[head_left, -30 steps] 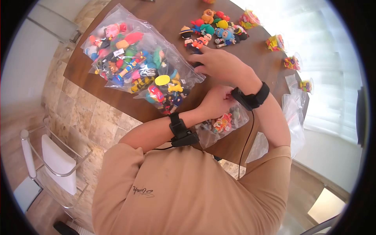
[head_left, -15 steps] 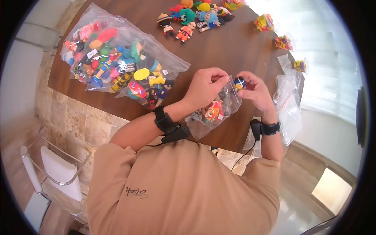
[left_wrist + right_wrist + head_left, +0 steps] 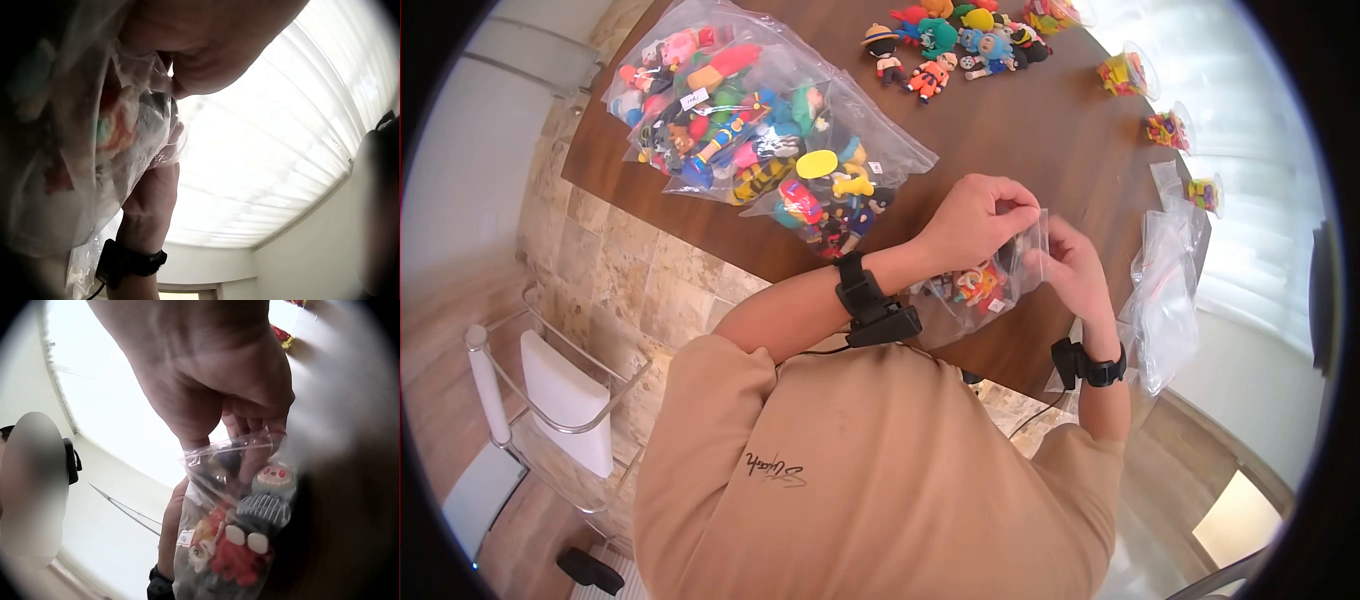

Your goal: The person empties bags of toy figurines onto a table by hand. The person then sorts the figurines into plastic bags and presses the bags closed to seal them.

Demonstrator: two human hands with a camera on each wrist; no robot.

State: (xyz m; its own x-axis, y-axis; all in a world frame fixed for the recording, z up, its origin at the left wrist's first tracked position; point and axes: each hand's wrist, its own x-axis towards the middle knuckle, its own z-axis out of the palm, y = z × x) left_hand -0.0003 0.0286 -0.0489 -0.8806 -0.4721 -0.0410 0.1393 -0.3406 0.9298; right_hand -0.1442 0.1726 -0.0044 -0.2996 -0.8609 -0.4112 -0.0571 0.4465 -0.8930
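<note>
My left hand (image 3: 975, 222) pinches the upper edge of a clear zip bag (image 3: 948, 318) close to the table's front edge. Orange-red toy figures (image 3: 977, 286) show through its plastic. In the right wrist view, a toy with red eyes and a ribbed grey body (image 3: 265, 509) lies in the bag above a red figure (image 3: 240, 559). My right hand (image 3: 1078, 275) reaches into the bag's mouth, thumb and fingers behind the film. Between them is a small dark toy figure (image 3: 230, 461), blurred by the plastic.
Large clear bags full of colourful figures (image 3: 750, 130) lie at the left of the table. Loose figures (image 3: 933, 76) are piled at the back. Small cups of bright pieces (image 3: 1122, 74) line the right edge, with flat plastic bags (image 3: 1165, 300) nearer me.
My right hand came back from the loose pile with a small dark blue figure, then moved it into the bag's mouth. My left hand now pinches the bag's upper edge.
</note>
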